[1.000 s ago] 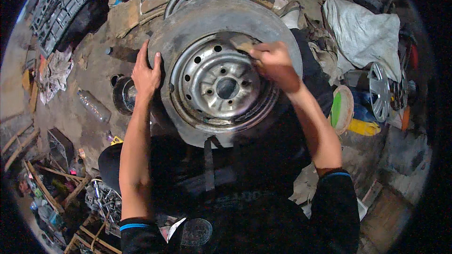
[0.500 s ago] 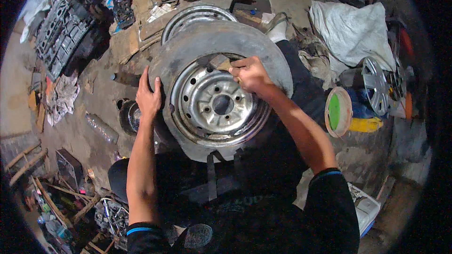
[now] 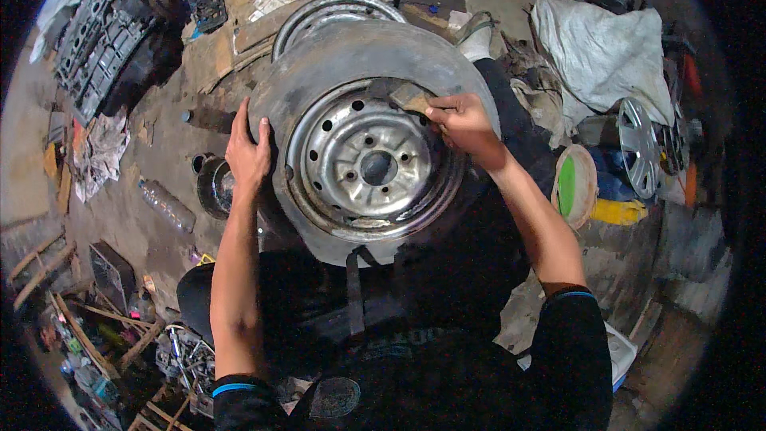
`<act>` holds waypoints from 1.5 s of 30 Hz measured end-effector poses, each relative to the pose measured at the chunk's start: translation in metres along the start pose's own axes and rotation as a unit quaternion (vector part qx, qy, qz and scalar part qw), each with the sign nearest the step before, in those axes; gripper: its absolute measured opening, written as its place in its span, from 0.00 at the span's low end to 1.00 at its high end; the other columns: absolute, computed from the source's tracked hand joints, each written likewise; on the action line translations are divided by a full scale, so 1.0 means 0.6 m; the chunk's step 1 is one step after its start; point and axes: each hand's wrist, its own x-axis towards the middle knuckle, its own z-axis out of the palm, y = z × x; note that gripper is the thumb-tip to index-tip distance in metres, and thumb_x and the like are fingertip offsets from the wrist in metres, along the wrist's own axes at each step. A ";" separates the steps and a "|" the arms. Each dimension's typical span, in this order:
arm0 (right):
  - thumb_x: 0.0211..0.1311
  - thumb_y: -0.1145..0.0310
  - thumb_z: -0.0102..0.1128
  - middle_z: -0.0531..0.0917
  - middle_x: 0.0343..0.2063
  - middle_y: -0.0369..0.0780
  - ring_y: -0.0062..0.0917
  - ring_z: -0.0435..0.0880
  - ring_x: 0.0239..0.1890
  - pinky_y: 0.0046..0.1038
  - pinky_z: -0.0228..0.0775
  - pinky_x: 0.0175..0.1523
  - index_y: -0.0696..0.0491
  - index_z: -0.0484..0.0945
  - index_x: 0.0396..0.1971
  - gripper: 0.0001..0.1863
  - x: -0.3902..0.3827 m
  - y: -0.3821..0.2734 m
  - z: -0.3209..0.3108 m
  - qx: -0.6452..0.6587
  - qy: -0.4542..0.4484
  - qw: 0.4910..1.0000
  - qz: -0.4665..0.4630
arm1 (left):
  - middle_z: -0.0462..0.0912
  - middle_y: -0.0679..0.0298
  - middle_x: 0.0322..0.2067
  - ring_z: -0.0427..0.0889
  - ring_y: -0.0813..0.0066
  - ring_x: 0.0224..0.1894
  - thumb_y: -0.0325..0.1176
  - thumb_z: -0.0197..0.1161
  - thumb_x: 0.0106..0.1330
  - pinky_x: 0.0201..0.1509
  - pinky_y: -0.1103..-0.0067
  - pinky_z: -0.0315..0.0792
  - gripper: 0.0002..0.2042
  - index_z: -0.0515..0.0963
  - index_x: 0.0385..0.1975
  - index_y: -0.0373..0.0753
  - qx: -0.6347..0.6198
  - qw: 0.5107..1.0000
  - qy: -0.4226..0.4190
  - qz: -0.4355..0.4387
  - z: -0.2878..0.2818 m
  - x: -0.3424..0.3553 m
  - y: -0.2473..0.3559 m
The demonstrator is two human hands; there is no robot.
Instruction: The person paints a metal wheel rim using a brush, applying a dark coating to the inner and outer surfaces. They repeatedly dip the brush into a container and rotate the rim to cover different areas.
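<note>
A steel wheel rim (image 3: pixel 335 156) with round holes sits inside a dusty grey tyre (image 3: pixel 351 52), tilted toward me between my legs. In my right hand (image 3: pixel 469 129), pinched between thumb and fingers, is a small flat brownish piece that looks like folded sandpaper (image 3: pixel 410 100). It lies against the upper right inner edge of the rim. My left hand (image 3: pixel 249 150) is at the tyre's left side, fingers stretched out and thumb apart, touching the tyre's edge. Its fingertips point away from me.
Behind the tyre lies another steel rim (image 3: pixel 335 12). On the left are an engine part (image 3: pixel 104 44), a plastic bottle (image 3: pixel 166 203) and a dark metal cylinder (image 3: pixel 214 187). To the right are a white sack (image 3: pixel 598 52), a round tub (image 3: pixel 576 183) and a silver wheel cover (image 3: pixel 636 148).
My right hand has moved right along the rim's upper edge with the sandpaper-like piece. My left hand stays at the tyre's side. The whole view has shifted slightly.
</note>
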 end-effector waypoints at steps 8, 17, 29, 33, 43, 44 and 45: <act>0.61 0.65 0.65 0.82 0.19 0.40 0.20 0.78 0.19 0.27 0.70 0.26 0.61 0.85 0.35 0.13 0.028 0.096 0.036 0.003 0.033 0.994 -0.105 | 0.71 0.52 0.62 0.72 0.49 0.62 0.48 0.54 0.69 0.63 0.63 0.67 0.27 0.64 0.67 0.48 -0.013 1.000 -0.015 0.002 -0.004 -0.003 0.007; 0.60 0.66 0.66 0.87 0.28 0.47 0.25 0.85 0.27 0.27 0.76 0.35 0.63 0.84 0.39 0.14 0.033 0.017 0.067 0.012 0.008 0.998 0.068 | 0.72 0.53 0.61 0.73 0.49 0.61 0.48 0.54 0.70 0.62 0.63 0.68 0.27 0.65 0.67 0.47 -0.002 1.000 -0.004 0.002 -0.010 -0.001 0.003; 0.59 0.68 0.68 0.81 0.21 0.37 0.17 0.76 0.20 0.20 0.68 0.25 0.67 0.78 0.50 0.23 0.024 0.029 0.035 0.109 -0.041 0.993 0.007 | 0.72 0.51 0.61 0.73 0.49 0.61 0.48 0.52 0.71 0.62 0.63 0.68 0.26 0.65 0.67 0.46 -0.012 1.000 -0.001 0.024 -0.010 -0.007 0.003; 0.60 0.68 0.67 0.80 0.19 0.35 0.14 0.73 0.15 0.20 0.62 0.19 0.66 0.79 0.49 0.21 -0.001 0.005 -0.006 0.040 0.004 0.995 0.087 | 0.72 0.50 0.61 0.72 0.47 0.61 0.47 0.51 0.72 0.62 0.63 0.68 0.26 0.64 0.67 0.45 -0.011 0.999 0.002 0.032 0.001 0.006 0.002; 0.58 0.64 0.67 0.86 0.22 0.44 0.18 0.81 0.23 0.25 0.74 0.31 0.64 0.83 0.44 0.20 0.012 -0.002 0.010 -0.045 -0.017 0.998 0.038 | 0.71 0.52 0.62 0.73 0.47 0.61 0.49 0.49 0.73 0.62 0.62 0.68 0.26 0.63 0.68 0.48 0.008 1.000 -0.010 0.017 -0.001 0.003 0.005; 0.58 0.63 0.67 0.86 0.23 0.44 0.18 0.81 0.24 0.25 0.74 0.31 0.63 0.83 0.44 0.19 0.009 -0.015 0.010 -0.049 -0.019 0.997 0.055 | 0.71 0.51 0.62 0.73 0.47 0.61 0.49 0.48 0.72 0.61 0.62 0.68 0.26 0.62 0.68 0.49 0.011 1.000 -0.018 0.008 0.001 -0.001 0.011; 0.58 0.63 0.67 0.86 0.24 0.45 0.19 0.82 0.24 0.26 0.75 0.31 0.61 0.84 0.43 0.19 0.007 -0.018 0.014 -0.053 -0.020 0.996 0.073 | 0.71 0.51 0.62 0.73 0.47 0.61 0.50 0.48 0.72 0.61 0.62 0.69 0.26 0.62 0.68 0.49 0.012 1.000 -0.017 0.012 0.001 -0.002 0.004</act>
